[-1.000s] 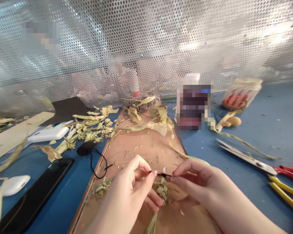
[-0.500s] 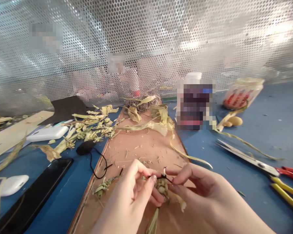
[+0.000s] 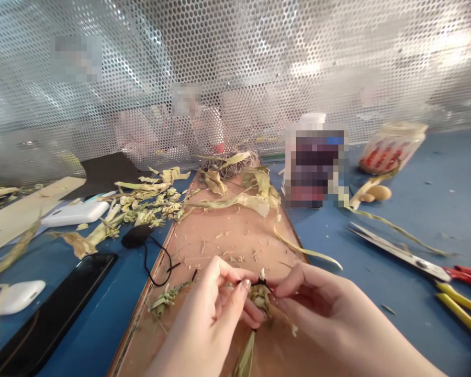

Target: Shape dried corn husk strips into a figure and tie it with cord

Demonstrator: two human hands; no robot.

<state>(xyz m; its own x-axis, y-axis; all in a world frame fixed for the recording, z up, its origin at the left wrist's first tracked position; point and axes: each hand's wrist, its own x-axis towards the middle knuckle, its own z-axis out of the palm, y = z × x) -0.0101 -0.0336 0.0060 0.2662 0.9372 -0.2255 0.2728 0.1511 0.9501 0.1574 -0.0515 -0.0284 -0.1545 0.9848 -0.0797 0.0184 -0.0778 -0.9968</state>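
Observation:
Over the brown board, my left hand (image 3: 222, 303) pinches one side of a thin black cord (image 3: 262, 281) between thumb and fingertips. My right hand (image 3: 317, 298) grips the other side of that cord, which is drawn around the top of a small knotted piece of dried husk (image 3: 259, 297). A pale stub pokes up above the cord. The lower fingers of my left hand rest against the husk piece and partly hide it. Below hangs a long green-tan leaf (image 3: 245, 358), bound with black at its top.
On the brown board (image 3: 204, 238) are husk scraps and a small woven green piece (image 3: 165, 299). Left lie a black cord spool (image 3: 136, 236), a black phone (image 3: 58, 314) and white cases (image 3: 76, 213). Right are scissors (image 3: 427, 267) and a glass jar (image 3: 394, 148). A perforated metal screen (image 3: 235, 63) stands behind.
The black cord has drawn closer around the top of the husk piece, with a small dark knot showing there. Both hands stay almost in place.

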